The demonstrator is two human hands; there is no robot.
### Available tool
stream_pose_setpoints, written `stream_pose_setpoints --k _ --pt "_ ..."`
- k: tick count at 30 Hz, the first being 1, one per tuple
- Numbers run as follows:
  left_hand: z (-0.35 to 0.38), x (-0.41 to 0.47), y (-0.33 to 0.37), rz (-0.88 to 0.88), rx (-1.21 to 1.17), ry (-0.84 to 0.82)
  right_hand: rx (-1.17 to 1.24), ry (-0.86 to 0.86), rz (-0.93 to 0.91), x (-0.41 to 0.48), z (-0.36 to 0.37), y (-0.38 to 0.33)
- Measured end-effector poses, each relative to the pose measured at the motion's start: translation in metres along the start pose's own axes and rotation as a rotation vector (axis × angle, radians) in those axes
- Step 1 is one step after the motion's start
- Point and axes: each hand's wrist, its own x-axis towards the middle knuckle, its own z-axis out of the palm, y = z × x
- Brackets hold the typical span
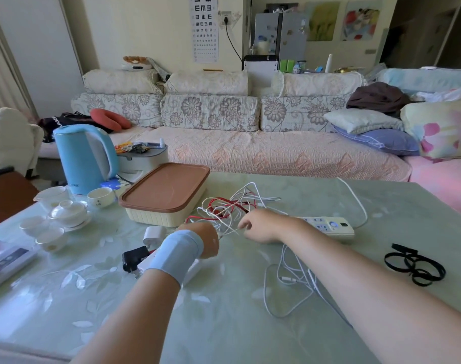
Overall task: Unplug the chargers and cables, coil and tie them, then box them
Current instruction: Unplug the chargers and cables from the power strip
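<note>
White and red cables tangle on the counter; left hand and right hand both pinch white strands.

Red and white cables, brown-lidded box

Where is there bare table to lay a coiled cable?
Bare: the near table between the forearms; the far right corner beyond the strip; the patch between strip and ties. Crowded: the tangle at centre, chargers by the left hand, tea set and box on the left.
</note>
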Motion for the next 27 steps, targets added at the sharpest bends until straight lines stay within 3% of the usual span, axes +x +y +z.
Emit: stream_pose_setpoints --k 2,6,10,13,16,21,24,27 --pt "-0.005 0.004 0.003 -0.021 -0.051 0.135 0.020 0.039 -0.022 -0.005 0.001 0.001" --pt "-0.023 0.003 0.033 0.087 -0.388 0.414 0.224 0.317 -0.034 -0.035 -0.017 0.015" --pt "-0.033 -0.001 0.082 0.226 -0.589 0.564 0.320 0.437 0.133 -0.077 -0.018 0.056" --pt "-0.035 -0.002 0.118 0.344 -0.586 0.495 0.224 0.236 0.360 -0.103 0.002 0.096" --pt "-0.031 -0.002 0.152 0.382 -0.435 0.272 0.119 -0.015 0.380 -0.120 0.025 0.116" --pt "-0.032 0.008 0.175 0.223 -0.040 0.009 0.182 0.001 0.253 -0.140 0.029 0.113" --pt "-0.046 -0.001 0.189 0.279 -0.022 0.101 0.282 -0.020 0.203 -0.153 0.028 0.123" --pt "-0.053 -0.006 0.210 0.312 -0.036 0.279 0.346 0.121 0.279 -0.172 0.020 0.144"
